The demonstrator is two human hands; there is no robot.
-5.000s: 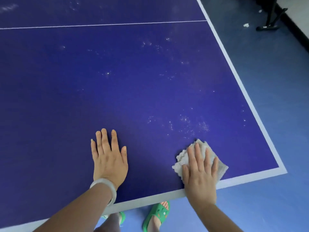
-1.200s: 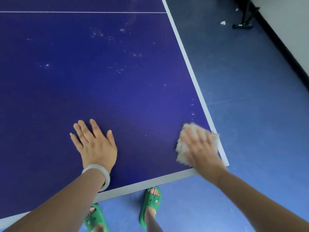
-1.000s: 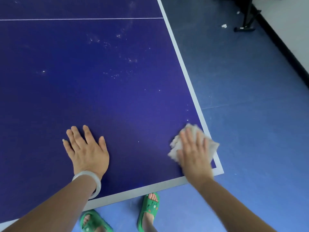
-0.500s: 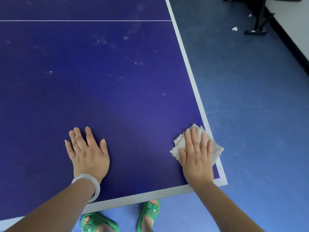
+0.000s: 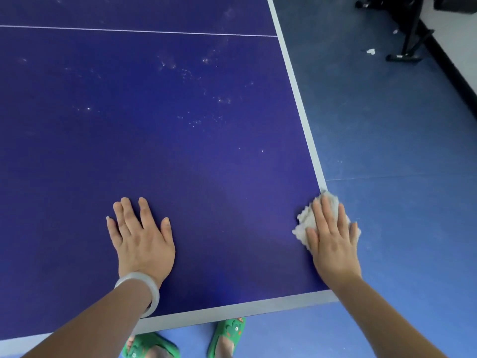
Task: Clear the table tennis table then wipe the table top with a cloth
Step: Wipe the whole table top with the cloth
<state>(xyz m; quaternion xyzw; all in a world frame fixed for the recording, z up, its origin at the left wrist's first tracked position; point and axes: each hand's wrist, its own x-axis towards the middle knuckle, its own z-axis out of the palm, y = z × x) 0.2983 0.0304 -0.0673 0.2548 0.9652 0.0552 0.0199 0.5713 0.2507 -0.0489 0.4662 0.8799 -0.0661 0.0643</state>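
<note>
**Right hand pressing the cloth at the right edge of the bench**

Standing beside the person, I am seeing the right hand lying flat with its fingers straight and slightly spread, palm down on a crumpled pale cloth. It is pressing the cloth rather than gripping it. The cloth is sitting on the bench's right edge, just up from the near right corner. It is covering the white border line there, and its outer part seems to be poking past the edge over the blue floor. Ragged bits of cloth are showing ahead of the fingertips and to the thumb side.

The left hand is resting open on the bare blue top, fingers straight and fanned, holding nothing. It is lying near the front edge, well apart from the cloth. A pale bangle is circling that wrist.

Faint white specks are dotting the surface farther in, toward the thin centre line running across the far part of the bench. Closer to the hands only a few stray dots are showing.

Below the front edge, two green sandals are peeking out on the floor. Off past the far right side, a black stand is standing by the wall, with a small white scrap lying just beside it.
</note>
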